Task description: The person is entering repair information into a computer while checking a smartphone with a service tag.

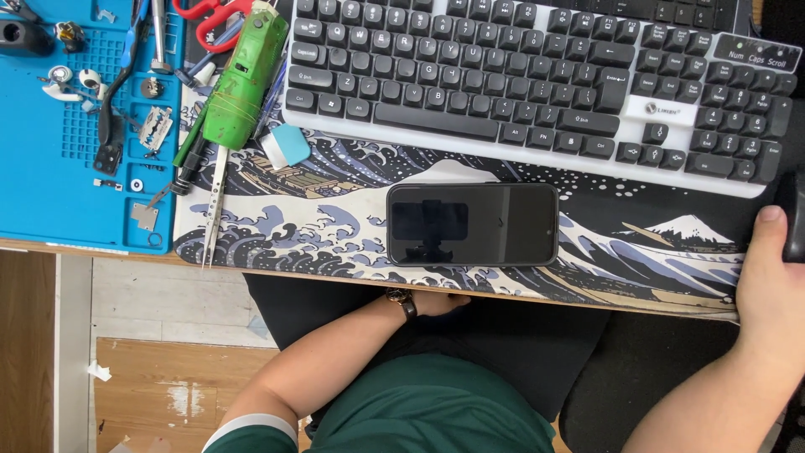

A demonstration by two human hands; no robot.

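phone flat on mat, just above left hand | left grip under table edge, cannot tell | right hand closed on black mouse | phone looks stiff, slick, fragile: take by long edges

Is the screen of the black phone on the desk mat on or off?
Off. The phone lies flat, face up on the desk mat; its screen is dark and shows only reflections.

Wooden desk over worn floor
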